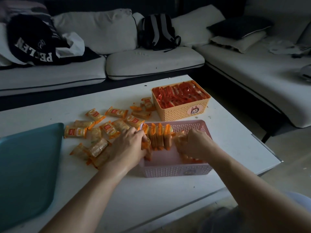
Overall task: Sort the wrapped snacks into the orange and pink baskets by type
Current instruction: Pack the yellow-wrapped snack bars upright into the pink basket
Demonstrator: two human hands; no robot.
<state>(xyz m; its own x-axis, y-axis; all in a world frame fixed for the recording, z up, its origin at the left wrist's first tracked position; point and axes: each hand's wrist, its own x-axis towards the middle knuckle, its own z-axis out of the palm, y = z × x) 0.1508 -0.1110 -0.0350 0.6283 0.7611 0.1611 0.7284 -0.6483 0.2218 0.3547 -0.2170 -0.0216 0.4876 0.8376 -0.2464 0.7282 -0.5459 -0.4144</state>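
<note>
gripping cracker packs (159, 137) in pink basket (176, 169): left hand (129, 146) clamping one at left rim, right hand (199, 142) curling round more by right wall; front floor showing open.

White table (168, 190). Teal tray (25, 162) at the left edge. Orange basket (181, 111) by the far right corner; pink basket (176, 170) just in front, toward the near edge. Wrapped snacks (75, 132) scattered mid-table between tray and baskets.

- Far basket (181, 112) with stick packets (181, 95) is set right on the table (151, 190).
- Near basket (168, 170) with upright packets (158, 137) is placed before it.
- Loose packets (116, 112) are strewn to their left, tray (25, 162) beyond.
</note>
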